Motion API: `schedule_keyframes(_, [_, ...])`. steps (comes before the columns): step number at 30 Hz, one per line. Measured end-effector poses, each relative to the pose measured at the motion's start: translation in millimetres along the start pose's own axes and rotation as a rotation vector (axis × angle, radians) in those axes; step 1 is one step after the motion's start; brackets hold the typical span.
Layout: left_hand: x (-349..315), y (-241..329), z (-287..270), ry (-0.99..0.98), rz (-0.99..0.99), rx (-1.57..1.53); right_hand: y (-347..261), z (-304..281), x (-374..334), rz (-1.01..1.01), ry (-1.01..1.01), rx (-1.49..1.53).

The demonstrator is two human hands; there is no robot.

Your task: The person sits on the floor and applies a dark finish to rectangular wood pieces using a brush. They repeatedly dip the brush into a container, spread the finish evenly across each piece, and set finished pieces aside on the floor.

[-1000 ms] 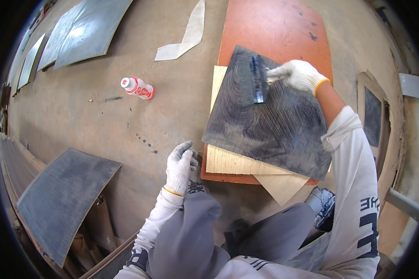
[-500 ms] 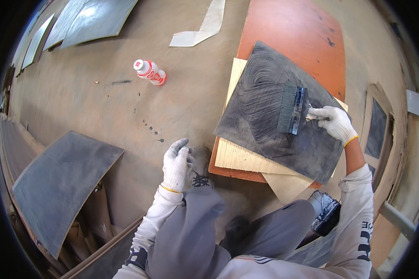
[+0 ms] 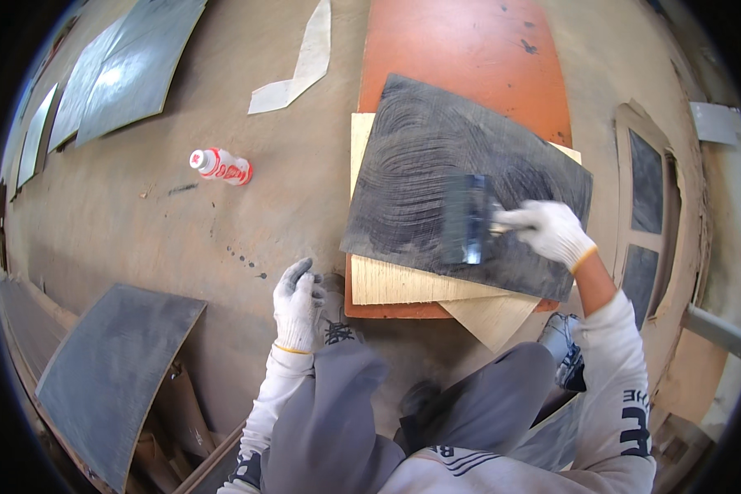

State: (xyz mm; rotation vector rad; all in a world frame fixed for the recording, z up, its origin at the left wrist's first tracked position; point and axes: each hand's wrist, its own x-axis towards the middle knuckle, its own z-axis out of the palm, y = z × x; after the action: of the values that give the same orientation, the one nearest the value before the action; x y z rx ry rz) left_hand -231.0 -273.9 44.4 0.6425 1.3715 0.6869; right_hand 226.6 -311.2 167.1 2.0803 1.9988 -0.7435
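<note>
My right hand (image 3: 549,232), in a white knit glove, grips the handle of a wide flat brush (image 3: 467,221) with a shiny metal band. The brush is blurred and lies against a dark grey sheet (image 3: 395,156), its bristles toward the left. Curved, streaky strokes cover much of the sheet's left and middle. My left hand (image 3: 296,305), gloved with darkened fingertips, rests by my left knee. Its fingers are loosely bent and a little apart, with nothing seen in them. Below the dark sheet, pale wood-coloured sheets (image 3: 403,284) stick out over an orange-red board (image 3: 469,49).
A white bottle with red markings (image 3: 222,166) stands on the floor (image 3: 140,239), left of the board. Near it lies a bent white strip (image 3: 292,86). Dark sheets lie at the upper left (image 3: 144,74) and lower left (image 3: 119,370). A frame-like panel (image 3: 623,189) is at right.
The brush has moved toward the near edge of the dark sheet with my right hand. The whole view has shifted, so the board and bottle appear farther left. My left hand stays by my knee.
</note>
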Motion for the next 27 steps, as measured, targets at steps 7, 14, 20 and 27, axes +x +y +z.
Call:
schedule_keyframes(7, [8.1, -2.6, -17.5, 0.015, 0.024, 0.086, 71.5, 71.3, -117.0, 0.705, 0.243, 0.537])
schedule_keyframes(14, [19.5, 8.0, 17.0, -0.114, 0.047, 0.08, -44.2, 55.4, 19.5, 0.366, 0.281, 0.473])
schedule_keyframes(20, [38.8, 8.4, 20.9, -0.374, -0.112, -0.181, -39.9, 60.5, -56.4, 0.387, 0.086, 0.244])
schedule_keyframes(27, [56.7, 13.2, 24.0, -0.46, -0.134, 0.003, 108.3, 102.2, -163.9, 0.903, 0.34, 0.51])
